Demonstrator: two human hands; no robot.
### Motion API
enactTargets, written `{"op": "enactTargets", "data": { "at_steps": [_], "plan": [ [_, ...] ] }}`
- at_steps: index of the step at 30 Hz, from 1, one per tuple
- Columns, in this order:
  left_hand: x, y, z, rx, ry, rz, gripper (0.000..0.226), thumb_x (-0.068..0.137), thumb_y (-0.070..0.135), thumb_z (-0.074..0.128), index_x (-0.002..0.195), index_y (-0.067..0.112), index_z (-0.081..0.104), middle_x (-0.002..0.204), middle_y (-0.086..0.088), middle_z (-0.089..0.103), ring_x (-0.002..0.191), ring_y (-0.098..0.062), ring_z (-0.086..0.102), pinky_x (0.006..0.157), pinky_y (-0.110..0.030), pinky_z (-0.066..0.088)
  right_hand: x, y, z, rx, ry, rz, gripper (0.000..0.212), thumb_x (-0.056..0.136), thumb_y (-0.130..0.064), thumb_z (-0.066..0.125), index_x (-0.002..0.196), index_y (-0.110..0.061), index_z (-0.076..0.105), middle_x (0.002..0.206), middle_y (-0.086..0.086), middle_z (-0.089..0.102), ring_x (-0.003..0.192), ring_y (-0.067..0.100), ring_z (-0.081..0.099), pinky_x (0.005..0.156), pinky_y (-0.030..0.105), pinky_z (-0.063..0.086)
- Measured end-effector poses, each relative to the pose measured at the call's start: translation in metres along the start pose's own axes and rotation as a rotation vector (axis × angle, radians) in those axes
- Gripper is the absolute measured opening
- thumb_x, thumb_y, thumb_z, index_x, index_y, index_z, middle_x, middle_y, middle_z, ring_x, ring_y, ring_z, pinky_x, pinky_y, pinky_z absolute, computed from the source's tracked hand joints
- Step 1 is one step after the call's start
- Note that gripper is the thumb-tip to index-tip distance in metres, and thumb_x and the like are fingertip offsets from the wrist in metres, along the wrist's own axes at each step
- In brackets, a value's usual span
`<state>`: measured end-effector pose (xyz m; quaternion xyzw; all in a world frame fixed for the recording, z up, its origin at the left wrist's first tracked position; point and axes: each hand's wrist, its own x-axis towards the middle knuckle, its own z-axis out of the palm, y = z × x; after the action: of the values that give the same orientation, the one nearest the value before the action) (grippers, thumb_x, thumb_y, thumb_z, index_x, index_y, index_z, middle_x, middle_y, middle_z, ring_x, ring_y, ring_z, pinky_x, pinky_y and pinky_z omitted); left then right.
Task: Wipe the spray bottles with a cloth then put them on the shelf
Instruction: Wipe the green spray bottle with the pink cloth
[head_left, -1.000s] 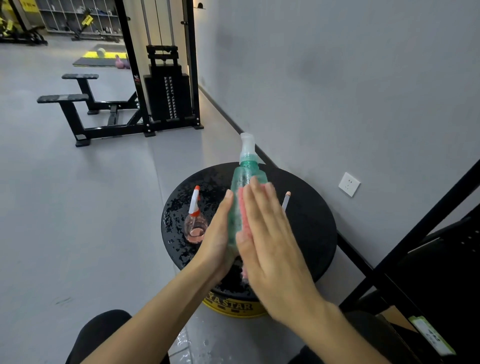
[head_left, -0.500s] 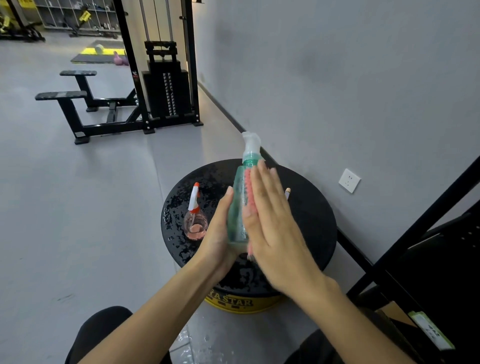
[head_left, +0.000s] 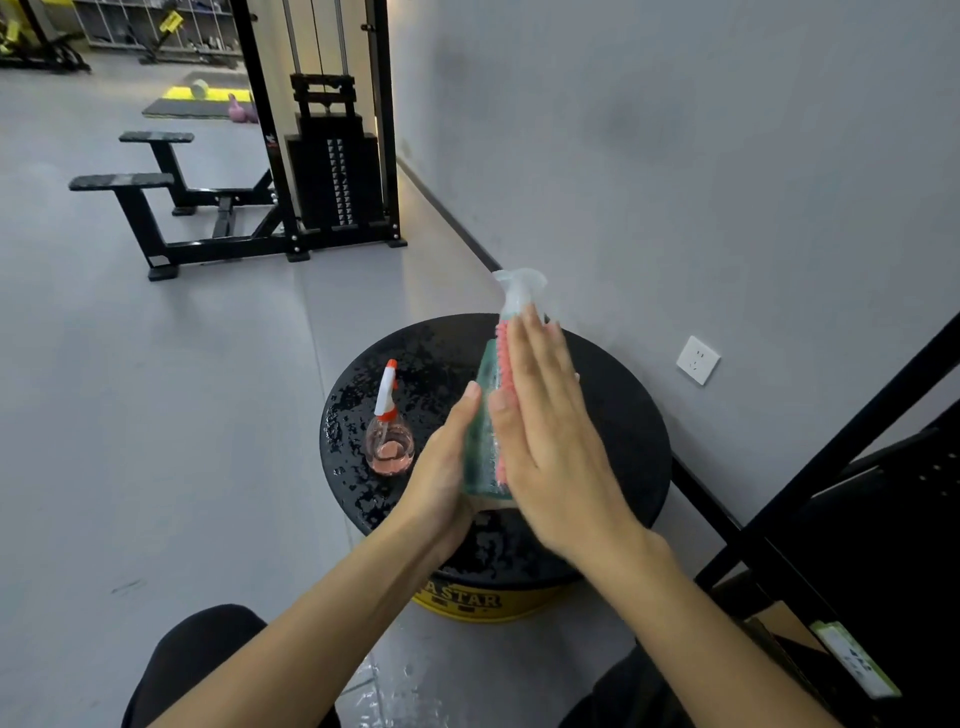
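- Left hand (head_left: 444, 470) grips the green spray bottle (head_left: 480, 441) low down, above the round worktop (head_left: 618, 441).
- Right hand (head_left: 550, 441), fingers straight, presses the pink cloth (head_left: 503, 374) flat against it.
- Small pink bottle (head_left: 388, 441) stands at its 9 o'clock, likely awaiting its wipe.
- Shelf (head_left: 883, 519), at 4 o'clock, shows no bottles: wiping under way, placing left.

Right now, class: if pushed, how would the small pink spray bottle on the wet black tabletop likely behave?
The pink spray bottle would probably slide easily, since the black tabletop is beaded with water. It looks light: little pink liquid sits in it. Pushed near its top, it might tip.
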<state>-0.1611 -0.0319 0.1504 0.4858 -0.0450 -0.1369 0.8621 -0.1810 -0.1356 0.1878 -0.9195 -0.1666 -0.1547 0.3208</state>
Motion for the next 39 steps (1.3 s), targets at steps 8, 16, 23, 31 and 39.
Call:
{"op": "enactTargets", "data": {
  "at_steps": [8,16,23,31,39],
  "plan": [
    [0.003,-0.001,-0.012,0.009,0.071,0.013,0.048,0.094,0.056,0.047,0.120,0.023,0.070,0.133,-0.014,0.062,0.122,-0.037,0.056,0.100,-0.047,0.044,-0.028,0.000,0.016,-0.030,-0.004,-0.072,0.053,0.105,-0.034,0.018,0.154,-0.027,-0.002,0.161,-0.015,-0.012,0.147,0.003,-0.017,0.123,0.039,0.001],
    [-0.001,0.004,0.000,0.001,0.022,-0.020,0.043,0.101,0.048,0.033,0.105,0.032,0.073,0.100,0.001,0.077,0.085,-0.012,0.074,0.060,-0.030,0.058,0.005,-0.004,-0.003,0.045,0.009,-0.015,0.056,0.103,-0.041,0.015,0.154,-0.026,-0.002,0.161,-0.017,-0.013,0.144,-0.005,-0.020,0.114,0.012,-0.013],
    [0.005,0.004,-0.009,-0.030,0.076,-0.021,0.045,0.100,0.049,0.039,0.108,0.025,0.076,0.118,-0.006,0.072,0.111,-0.021,0.067,0.088,-0.034,0.054,-0.035,-0.008,0.012,-0.051,-0.001,-0.090,0.055,0.103,-0.034,0.017,0.154,-0.027,-0.003,0.162,-0.015,-0.012,0.148,0.007,-0.016,0.121,0.048,0.011],
    [0.000,0.001,-0.003,0.030,0.015,-0.079,0.040,0.102,0.046,0.035,0.108,0.028,0.070,0.092,0.004,0.077,0.078,-0.010,0.074,0.053,-0.027,0.056,0.005,-0.007,-0.005,-0.067,0.030,-0.039,0.054,0.104,-0.034,0.016,0.155,-0.025,-0.001,0.162,-0.014,-0.013,0.145,0.003,-0.023,0.123,0.043,0.004],
    [0.004,0.003,-0.012,-0.043,0.104,-0.084,0.048,0.099,0.049,0.041,0.101,0.019,0.078,0.110,-0.007,0.075,0.102,-0.019,0.071,0.089,-0.035,0.050,-0.043,-0.007,0.020,-0.123,0.000,-0.117,0.056,0.101,-0.029,0.020,0.155,-0.025,0.003,0.162,-0.016,-0.011,0.149,0.008,-0.015,0.120,0.040,-0.003]
  ]
}}
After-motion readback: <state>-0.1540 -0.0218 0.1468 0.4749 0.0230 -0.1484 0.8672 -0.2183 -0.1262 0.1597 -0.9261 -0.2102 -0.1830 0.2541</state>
